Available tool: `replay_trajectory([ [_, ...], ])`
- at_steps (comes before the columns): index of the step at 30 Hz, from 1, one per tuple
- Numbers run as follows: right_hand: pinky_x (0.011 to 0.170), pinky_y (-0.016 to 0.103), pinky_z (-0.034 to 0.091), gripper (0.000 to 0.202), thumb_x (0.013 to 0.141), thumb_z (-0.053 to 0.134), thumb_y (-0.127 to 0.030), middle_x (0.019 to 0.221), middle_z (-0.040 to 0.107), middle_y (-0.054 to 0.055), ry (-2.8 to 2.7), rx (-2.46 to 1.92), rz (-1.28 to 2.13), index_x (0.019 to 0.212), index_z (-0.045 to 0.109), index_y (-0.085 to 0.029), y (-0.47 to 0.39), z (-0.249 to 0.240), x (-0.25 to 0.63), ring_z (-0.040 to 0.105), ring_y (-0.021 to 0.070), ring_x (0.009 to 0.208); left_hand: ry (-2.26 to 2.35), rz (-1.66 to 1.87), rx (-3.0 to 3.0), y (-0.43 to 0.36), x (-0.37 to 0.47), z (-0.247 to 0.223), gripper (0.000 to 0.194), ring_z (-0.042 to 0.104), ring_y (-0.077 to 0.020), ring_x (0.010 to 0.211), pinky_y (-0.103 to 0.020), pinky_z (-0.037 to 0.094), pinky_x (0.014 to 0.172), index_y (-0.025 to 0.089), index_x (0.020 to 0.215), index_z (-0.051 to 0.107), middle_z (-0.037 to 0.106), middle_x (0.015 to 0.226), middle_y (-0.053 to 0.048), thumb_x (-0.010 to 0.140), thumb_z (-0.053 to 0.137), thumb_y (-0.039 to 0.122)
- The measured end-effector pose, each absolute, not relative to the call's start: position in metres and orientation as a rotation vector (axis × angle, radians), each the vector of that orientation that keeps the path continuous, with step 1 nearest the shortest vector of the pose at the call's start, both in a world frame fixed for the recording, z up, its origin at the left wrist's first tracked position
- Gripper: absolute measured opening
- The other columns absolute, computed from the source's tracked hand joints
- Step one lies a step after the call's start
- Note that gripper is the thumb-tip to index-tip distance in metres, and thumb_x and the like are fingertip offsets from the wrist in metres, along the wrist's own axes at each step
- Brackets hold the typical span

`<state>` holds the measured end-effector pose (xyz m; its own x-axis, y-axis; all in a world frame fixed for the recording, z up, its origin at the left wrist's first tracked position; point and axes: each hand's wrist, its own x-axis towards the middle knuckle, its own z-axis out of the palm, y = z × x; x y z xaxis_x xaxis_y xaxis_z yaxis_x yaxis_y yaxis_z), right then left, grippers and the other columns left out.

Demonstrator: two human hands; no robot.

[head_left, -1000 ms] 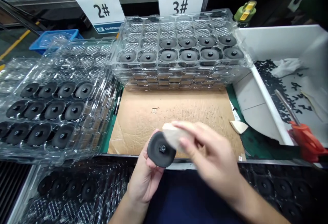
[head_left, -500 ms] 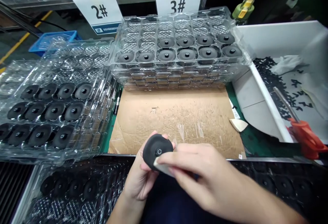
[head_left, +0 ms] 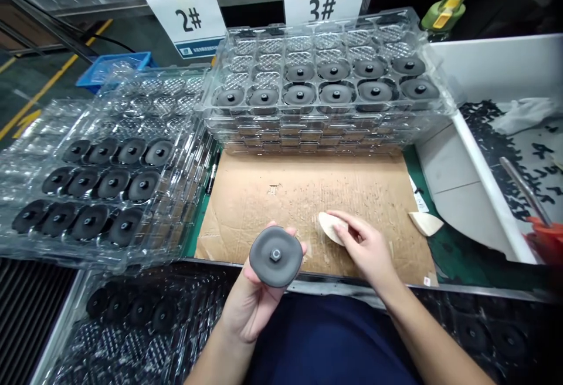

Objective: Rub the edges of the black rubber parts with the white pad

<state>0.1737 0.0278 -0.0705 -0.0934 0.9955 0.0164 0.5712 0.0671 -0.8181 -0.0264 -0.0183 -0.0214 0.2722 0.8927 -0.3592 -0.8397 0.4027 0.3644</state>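
Observation:
A black rounded disc [head_left: 285,267] with a small metal-tipped hub at its centre faces up in my left hand [head_left: 253,303], whose fingers curl round its edge from below. My right hand [head_left: 363,247], to the right and apart from the disc, pinches a pale leaf-shaped piece [head_left: 331,229] over the brown cardboard [head_left: 259,179]. Another pale pointed piece [head_left: 426,223] lies at the cardboard's right edge. Behind the cardboard, a stack of clear plastic trays [head_left: 308,129] holds similar black discs in its front rows.
More clear trays with black discs [head_left: 115,184] stand at the left. At the right is a white bin [head_left: 477,162] with small black scraps and a red-handled tool [head_left: 543,238]. A green bottle [head_left: 444,12] stands behind. Further trays [head_left: 127,338] lie below the table edge.
My right hand has moved off the disc, up and to the right, with the pale piece still pinched. The disc now shows whole in my left hand. The view has shifted slightly.

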Motion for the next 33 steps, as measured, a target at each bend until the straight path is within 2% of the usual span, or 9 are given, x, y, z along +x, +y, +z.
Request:
replay_trajectory([
  [2, 0.059, 0.028, 0.045, 0.026, 0.087, 0.045, -0.028, 0.089, 0.066, 0.004, -1.778, -1.56, 0.866, 0.106, 0.062, -0.021, 0.019, -0.092, 0.179, 0.056, 0.015, 0.064, 0.517, 1.15, 0.087, -0.019, -0.026, -0.024, 0.05, 0.055, -0.0237, 0.109, -0.029, 0.046, 0.092, 0.03, 0.114, 0.056, 0.062, 0.119, 0.0, 0.066, 0.064, 0.04],
  [6, 0.068, 0.03, 0.045, 0.028, 0.086, 0.044, -0.026, 0.095, 0.065, 0.005, -1.838, -1.541, 0.807, 0.109, 0.059, -0.021, 0.007, -0.11, 0.181, 0.058, 0.017, 0.075, 0.458, 1.103, 0.053, -0.019, -0.023, -0.028, 0.049, 0.052, -0.0232, 0.113, -0.027, 0.046, 0.091, 0.032, 0.117, 0.054, 0.059, 0.122, 0.0, 0.07, 0.059, 0.042],
  [13, 0.071, 0.029, 0.045, 0.028, 0.087, 0.043, -0.026, 0.088, 0.064, 0.005, -1.86, -1.551, 0.738, 0.11, 0.058, -0.022, 0.009, -0.111, 0.179, 0.058, 0.017, 0.077, 0.435, 1.086, 0.066, -0.02, -0.019, -0.028, 0.047, 0.052, -0.0226, 0.113, -0.025, 0.047, 0.089, 0.032, 0.118, 0.053, 0.058, 0.123, 0.0, 0.073, 0.056, 0.043],
  [20, 0.065, 0.027, 0.046, 0.028, 0.087, 0.042, -0.028, 0.087, 0.064, 0.005, -1.866, -1.549, 0.713, 0.109, 0.059, -0.021, 0.008, -0.111, 0.179, 0.058, 0.0153, 0.072, 0.492, 1.102, 0.059, -0.024, -0.017, -0.026, 0.049, 0.053, -0.0224, 0.112, -0.023, 0.047, 0.089, 0.03, 0.118, 0.054, 0.06, 0.121, 0.001, 0.071, 0.058, 0.044],
  [27, 0.071, 0.029, 0.045, 0.028, 0.088, 0.041, -0.026, 0.09, 0.062, 0.005, -1.875, -1.548, 0.738, 0.111, 0.057, -0.019, 0.007, -0.107, 0.179, 0.057, 0.0159, 0.077, 0.539, 1.098, 0.08, -0.024, -0.015, -0.018, 0.047, 0.055, -0.0235, 0.11, -0.026, 0.049, 0.086, 0.032, 0.114, 0.056, 0.061, 0.119, 0.0, 0.069, 0.061, 0.042],
  [33, 0.071, 0.029, 0.045, 0.028, 0.089, 0.041, -0.026, 0.089, 0.063, 0.006, -1.878, -1.546, 0.744, 0.111, 0.057, -0.019, 0.007, -0.108, 0.179, 0.056, 0.0159, 0.074, 0.63, 1.092, 0.127, -0.025, -0.017, -0.012, 0.052, 0.056, -0.026, 0.107, -0.029, 0.05, 0.086, 0.028, 0.113, 0.057, 0.061, 0.118, -0.002, 0.064, 0.067, 0.04],
])
